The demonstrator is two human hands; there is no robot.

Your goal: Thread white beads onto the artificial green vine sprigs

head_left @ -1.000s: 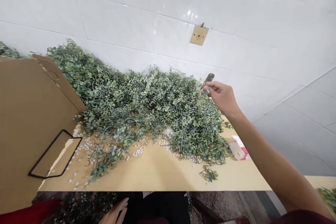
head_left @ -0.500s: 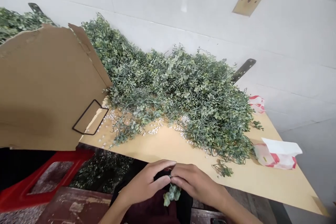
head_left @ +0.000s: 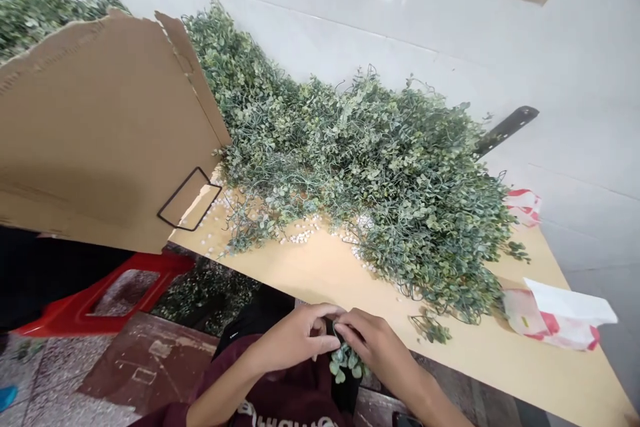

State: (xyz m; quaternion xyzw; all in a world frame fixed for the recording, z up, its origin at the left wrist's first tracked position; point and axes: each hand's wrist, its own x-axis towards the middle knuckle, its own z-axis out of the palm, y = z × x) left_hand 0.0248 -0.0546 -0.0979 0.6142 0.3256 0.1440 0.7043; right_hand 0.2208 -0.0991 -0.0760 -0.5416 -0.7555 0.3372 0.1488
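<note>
The left hand (head_left: 295,340) and right hand (head_left: 375,347) meet low in front of the torso (head_left: 280,380), their curled fingers (head_left: 325,310) close together at the tips. Both forearms slant inward, the left one bare down to a maroon sleeve (head_left: 160,419).

White tile wall (head_left: 350,7) is rising behind the table (head_left: 520,367). A red plastic stool (head_left: 173,265) is standing on the stained concrete floor (head_left: 47,367).
</note>
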